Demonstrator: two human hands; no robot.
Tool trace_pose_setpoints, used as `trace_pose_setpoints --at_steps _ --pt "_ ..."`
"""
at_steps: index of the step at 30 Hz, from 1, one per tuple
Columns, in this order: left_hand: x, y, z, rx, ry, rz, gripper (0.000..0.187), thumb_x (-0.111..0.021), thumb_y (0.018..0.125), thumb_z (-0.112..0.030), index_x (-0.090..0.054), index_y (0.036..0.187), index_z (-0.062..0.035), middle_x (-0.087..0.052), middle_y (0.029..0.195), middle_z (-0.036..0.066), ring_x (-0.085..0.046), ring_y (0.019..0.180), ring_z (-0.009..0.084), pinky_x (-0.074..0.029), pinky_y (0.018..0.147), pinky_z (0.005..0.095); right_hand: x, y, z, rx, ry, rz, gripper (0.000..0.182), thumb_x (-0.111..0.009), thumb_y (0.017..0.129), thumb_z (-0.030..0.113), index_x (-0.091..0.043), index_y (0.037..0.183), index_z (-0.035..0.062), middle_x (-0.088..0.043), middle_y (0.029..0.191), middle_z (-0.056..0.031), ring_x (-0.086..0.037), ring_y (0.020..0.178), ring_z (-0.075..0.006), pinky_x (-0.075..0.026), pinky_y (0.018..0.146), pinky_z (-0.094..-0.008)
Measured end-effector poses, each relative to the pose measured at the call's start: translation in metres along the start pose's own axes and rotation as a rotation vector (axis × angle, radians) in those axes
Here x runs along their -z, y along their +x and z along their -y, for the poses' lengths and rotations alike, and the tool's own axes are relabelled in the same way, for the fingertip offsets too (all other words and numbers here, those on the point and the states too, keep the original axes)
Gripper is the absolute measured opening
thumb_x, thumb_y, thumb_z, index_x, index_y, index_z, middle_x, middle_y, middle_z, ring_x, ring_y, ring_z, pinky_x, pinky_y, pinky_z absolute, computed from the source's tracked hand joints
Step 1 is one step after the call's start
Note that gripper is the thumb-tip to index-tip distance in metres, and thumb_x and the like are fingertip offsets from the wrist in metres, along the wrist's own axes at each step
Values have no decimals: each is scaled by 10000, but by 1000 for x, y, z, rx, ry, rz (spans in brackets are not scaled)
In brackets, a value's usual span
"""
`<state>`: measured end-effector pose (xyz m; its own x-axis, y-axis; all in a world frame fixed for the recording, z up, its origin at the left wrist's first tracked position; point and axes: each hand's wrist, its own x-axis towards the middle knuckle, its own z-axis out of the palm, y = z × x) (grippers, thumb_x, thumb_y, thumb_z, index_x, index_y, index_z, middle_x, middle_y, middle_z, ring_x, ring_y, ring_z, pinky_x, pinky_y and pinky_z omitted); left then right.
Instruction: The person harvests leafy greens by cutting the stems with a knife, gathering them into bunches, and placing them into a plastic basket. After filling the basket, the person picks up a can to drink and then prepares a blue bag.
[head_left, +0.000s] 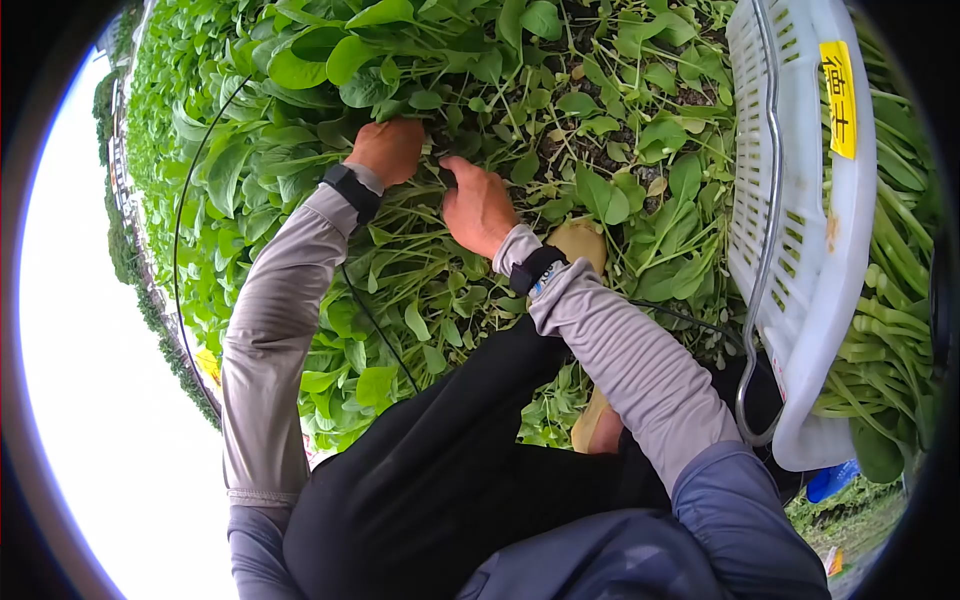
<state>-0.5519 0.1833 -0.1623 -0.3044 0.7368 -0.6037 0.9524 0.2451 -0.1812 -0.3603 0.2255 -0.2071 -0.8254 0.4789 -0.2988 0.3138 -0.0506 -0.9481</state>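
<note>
Leafy green plants grow densely in front of me, with pale stems bent over near my wrists. My left hand reaches in at the base of the upper leaves; its fingers are hidden by foliage. Just to its right is my right hand, its fingers curled closed at the stems, a small dark thing at the fingertips that I cannot make out. The two hands are close but apart. Both wrists wear black bands over grey sleeves.
A white plastic crate with a metal handle and yellow label stands at the right, with cut greens beyond its near rim. Loose leaves lie on the soil between hands and crate. Thin black cords cross the plants near my arms.
</note>
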Motion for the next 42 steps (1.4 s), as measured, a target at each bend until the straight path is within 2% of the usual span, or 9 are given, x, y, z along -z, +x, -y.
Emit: trace_pose_setpoints --at_steps 7,9,13,15,17,18,22,31,42 --pt "19 -8 -8 25 -5 96 254 -679 777 -54 -758 1014 -10 -753 984 205 -727 981 399 -588 840 464 -16 8 -8 36 4 29 443 -582 861 -12 -632 1300 -40 -719 1029 -302 -705 964 -468 -571 907 -488" --pt "40 -15 -18 29 -139 -43 311 -656 813 -89 -757 1102 -35 -752 1004 208 -722 1000 395 -574 881 467 -16 10 -11 97 48 -21 448 -590 863 -7 -629 1309 -38 -717 1013 -304 -707 956 -467 -572 886 -486" --pt "91 -29 -47 19 -193 -23 353 -641 835 -111 -749 1166 -53 -751 1005 198 -714 1026 390 -561 905 471 20 -18 4 60 80 -46 439 -594 866 -6 -628 1301 -43 -715 1004 -306 -712 943 -462 -570 861 -488" --pt "86 -31 -54 -44 -189 -73 317 -638 819 -88 -755 1109 -36 -750 980 210 -721 983 407 -573 875 475 29 -34 2 53 146 -120 425 -592 867 -2 -627 1288 -46 -713 1004 -308 -709 929 -470 -567 852 -494" --pt "72 -26 -59 -15 -86 217 385 -664 773 -103 -762 1143 -64 -740 1024 227 -716 986 411 -572 877 495 27 -45 -2 47 140 -99 414 -583 873 0 -624 1281 -49 -709 990 -315 -706 911 -476 -561 857 -507" --pt "54 -24 -54 -58 -20 247 333 -666 744 -71 -771 1059 -46 -739 969 239 -725 939 422 -588 819 501 24 -50 -3 31 125 -74 412 -580 875 3 -625 1282 -45 -708 978 -317 -704 901 -480 -560 857 -510" --pt "12 -28 -41 -41 37 116 164 -696 734 -77 -766 871 -19 -730 856 249 -733 842 438 -598 735 506 12 -54 -4 -15 109 -14 409 -570 887 12 -608 1291 -41 -706 926 -311 -699 866 -481 -555 839 -523" --pt "9 -38 -34 125 7 110 142 -695 765 -106 -762 844 -8 -732 883 263 -733 860 444 -597 746 507 -26 -34 -3 -61 134 4 413 -622 868 -28 -585 1279 -44 -691 936 -348 -688 915 -526 -572 798 -553" --pt "-11 -42 -24 37 87 68 119 -685 776 -62 -763 843 -3 -735 867 246 -740 834 433 -604 703 491 -28 -36 12 -148 104 21 348 -631 867 -11 -577 1211 -12 -696 932 -342 -681 932 -541 -560 810 -585"
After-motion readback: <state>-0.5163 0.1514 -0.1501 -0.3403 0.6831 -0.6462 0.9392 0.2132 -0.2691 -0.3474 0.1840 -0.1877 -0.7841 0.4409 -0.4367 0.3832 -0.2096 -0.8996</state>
